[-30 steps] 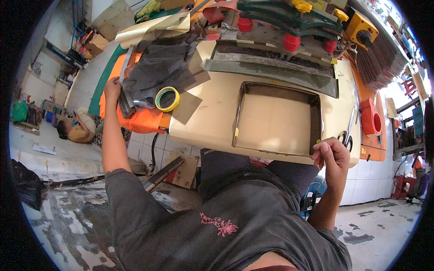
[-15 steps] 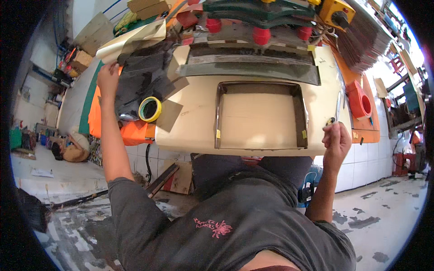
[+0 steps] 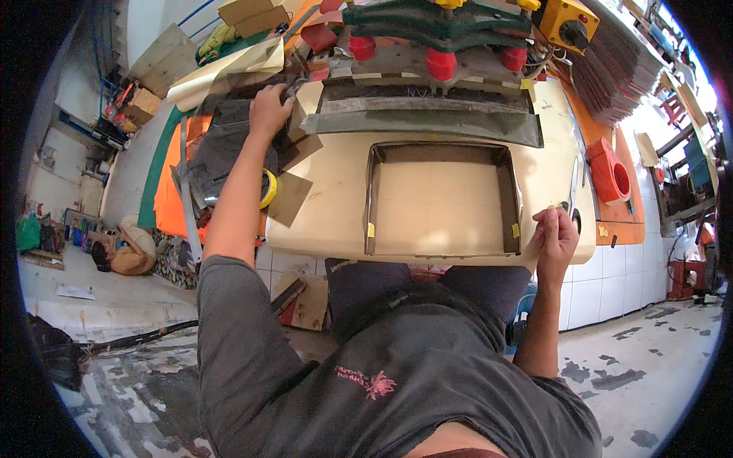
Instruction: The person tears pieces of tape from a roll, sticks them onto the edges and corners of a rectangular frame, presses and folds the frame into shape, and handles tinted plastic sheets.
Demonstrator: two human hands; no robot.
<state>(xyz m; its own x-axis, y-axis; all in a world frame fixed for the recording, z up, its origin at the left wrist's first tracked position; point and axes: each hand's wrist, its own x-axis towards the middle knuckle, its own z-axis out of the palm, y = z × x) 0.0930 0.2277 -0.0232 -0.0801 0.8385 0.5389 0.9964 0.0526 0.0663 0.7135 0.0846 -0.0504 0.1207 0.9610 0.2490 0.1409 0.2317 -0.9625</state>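
Note:
My left hand (image 3: pixel 269 112) is closed at the far right part of a pile of dark, film-like sheets (image 3: pixel 225 126), its fingertips bent over a sheet. A yellow-rimmed tape roll (image 3: pixel 269 189) is partly covered by my left forearm. My right hand (image 3: pixel 557 233) is closed above the cream board's front right edge, fingers curled together; anything inside them is too small to tell. Beside it lie scissors (image 3: pixel 576 220) with dark handles, partly hidden by the hand. Between my hands a dark rectangular frame (image 3: pixel 443 153) with yellow tabs rests on the cream board (image 3: pixel 328 221).
A long dark strip (image 3: pixel 424 126) lies behind the frame. Beyond it stands a green machine (image 3: pixel 435 29) with red feet. A red tape dispenser (image 3: pixel 603 172) sits at right, below stacked sheets (image 3: pixel 611 69). Another person (image 3: pixel 126 248) is low on the floor at far left.
My left hand has moved right across the dark sheets from their far left corner. A grey strip now hangs along the pile's left side. My right hand has shifted slightly down, away from the scissors' handles.

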